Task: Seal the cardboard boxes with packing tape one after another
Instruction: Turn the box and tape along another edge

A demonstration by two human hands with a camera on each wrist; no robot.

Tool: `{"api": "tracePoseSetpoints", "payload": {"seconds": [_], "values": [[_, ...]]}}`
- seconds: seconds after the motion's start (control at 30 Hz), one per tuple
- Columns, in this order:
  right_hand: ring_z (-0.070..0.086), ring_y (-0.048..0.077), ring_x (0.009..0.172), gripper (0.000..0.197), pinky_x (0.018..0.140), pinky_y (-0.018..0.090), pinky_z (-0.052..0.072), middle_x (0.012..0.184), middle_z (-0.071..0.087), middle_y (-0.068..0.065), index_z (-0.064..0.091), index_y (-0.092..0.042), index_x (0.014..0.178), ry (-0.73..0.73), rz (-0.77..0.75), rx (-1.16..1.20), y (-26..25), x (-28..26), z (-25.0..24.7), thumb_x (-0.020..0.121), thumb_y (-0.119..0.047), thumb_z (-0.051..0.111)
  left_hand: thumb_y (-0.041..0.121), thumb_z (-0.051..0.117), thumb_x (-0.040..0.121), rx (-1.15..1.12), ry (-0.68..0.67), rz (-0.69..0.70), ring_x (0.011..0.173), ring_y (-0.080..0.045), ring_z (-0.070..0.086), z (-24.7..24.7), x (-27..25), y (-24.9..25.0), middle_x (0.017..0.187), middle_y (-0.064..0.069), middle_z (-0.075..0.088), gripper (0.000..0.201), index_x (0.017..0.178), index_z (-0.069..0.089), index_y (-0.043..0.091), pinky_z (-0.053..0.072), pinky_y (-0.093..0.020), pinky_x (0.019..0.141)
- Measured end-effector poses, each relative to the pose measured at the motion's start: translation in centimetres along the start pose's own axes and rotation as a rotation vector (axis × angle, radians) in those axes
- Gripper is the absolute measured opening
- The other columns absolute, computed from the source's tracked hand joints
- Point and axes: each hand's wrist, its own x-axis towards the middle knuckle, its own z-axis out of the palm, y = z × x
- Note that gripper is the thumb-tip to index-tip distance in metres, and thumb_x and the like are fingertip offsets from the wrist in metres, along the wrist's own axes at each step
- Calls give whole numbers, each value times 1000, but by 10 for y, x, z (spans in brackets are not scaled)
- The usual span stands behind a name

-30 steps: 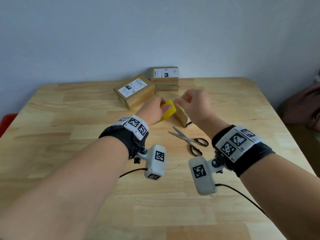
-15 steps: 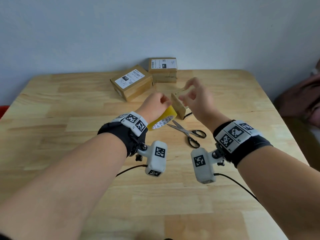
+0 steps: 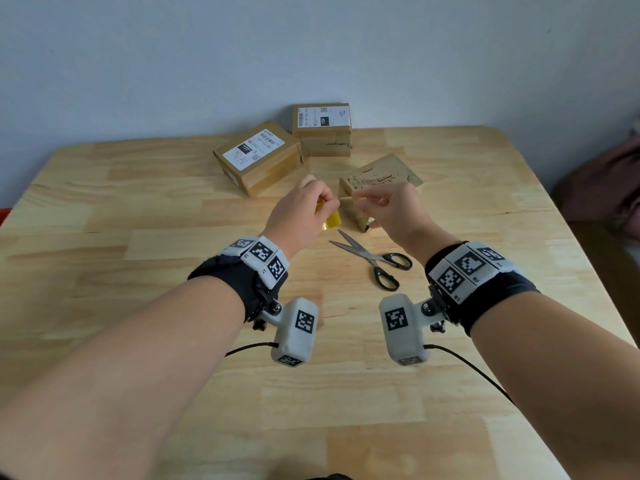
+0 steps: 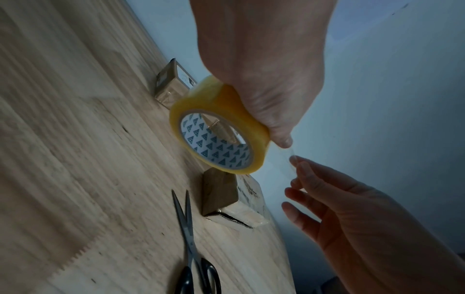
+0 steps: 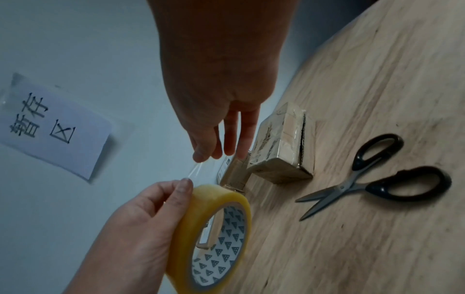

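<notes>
We look down at our two forearms over a wooden table (image 3: 145,216). Our left hand (image 3: 298,216) is wrapped around a yellowish roll of packing tape (image 4: 221,127), raised above the tabletop. Our right hand (image 3: 388,211) pinches the clear loose tape end (image 5: 195,171) between thumb and forefinger, just beside the roll, its other fingers held straight. Black-handled scissors (image 3: 375,261) lie open on the table under our hands. Just beyond stands a small cardboard box (image 3: 379,187). Farther back, near the wall, sit two labelled boxes, a left box (image 3: 258,157) and a rear box (image 3: 323,129).
</notes>
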Motion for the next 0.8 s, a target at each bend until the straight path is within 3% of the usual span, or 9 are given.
{"api": "tracePoseSetpoints", "payload": {"seconds": [0.1, 0.2, 0.3, 0.4, 0.47, 0.53, 0.67, 0.8], "values": [[69, 25, 81, 20, 71, 33, 60, 92, 71, 10, 70, -5, 108, -25, 41, 44, -2, 1, 1, 90, -10, 65, 27, 54, 96, 25, 22, 28, 88, -20, 56, 2, -1, -4, 105, -2, 51, 21, 96, 58, 6, 46, -34, 71], [66, 26, 79, 13, 75, 37, 58, 89, 70, 8, 72, -8, 97, -25, -5, -72, -1, 3, 4, 91, -14, 63, 27, 54, 95, 23, 28, 36, 88, -21, 56, 3, 0, -7, 105, -3, 51, 21, 97, 58, 7, 47, -35, 72], [54, 16, 90, 16, 83, 24, 44, 108, 55, 4, 70, -8, 96, -13, -30, -210, 5, 5, 12, 93, -21, 61, 29, 53, 95, 39, -52, 11, 89, -19, 55, 1, -1, -13, 105, -1, 50, 20, 100, 57, 10, 45, -30, 74], [54, 13, 79, 20, 69, 21, 42, 100, 65, 7, 72, -7, 98, -98, 47, -278, 19, 4, 28, 92, -24, 62, 33, 53, 95, 111, -190, -30, 93, -21, 55, 9, -7, -25, 106, -5, 56, 21, 106, 54, 14, 43, -29, 75], [53, 14, 75, 22, 61, 20, 38, 88, 66, 3, 72, -7, 99, -164, 125, -304, 30, 1, 44, 92, -26, 63, 33, 53, 95, 168, -274, -76, 93, -26, 57, 20, -14, -35, 103, -9, 60, 32, 121, 49, 15, 48, -36, 79], [51, 14, 75, 23, 55, 19, 33, 86, 63, 5, 73, -6, 99, -218, 169, -332, 41, -4, 61, 92, -26, 63, 34, 52, 96, 255, -345, -115, 93, -31, 56, 33, -21, -46, 95, -13, 62, 45, 135, 39, 17, 47, -40, 80], [54, 14, 82, 23, 68, 22, 35, 98, 68, 8, 72, -6, 102, -269, 235, -308, 58, -5, 86, 92, -25, 62, 38, 46, 98, 467, -289, -53, 98, -31, 55, 52, -24, -62, 97, -11, 64, 43, 131, 40, 10, 43, -39, 86], [59, 17, 84, 20, 67, 22, 40, 95, 69, 8, 72, -5, 100, -248, 218, -235, 65, -4, 87, 92, -20, 62, 36, 46, 98, 590, -250, 13, 111, -33, 50, 65, -31, -67, 118, -14, 56, 42, 129, 42, 7, 35, -40, 95]]}}
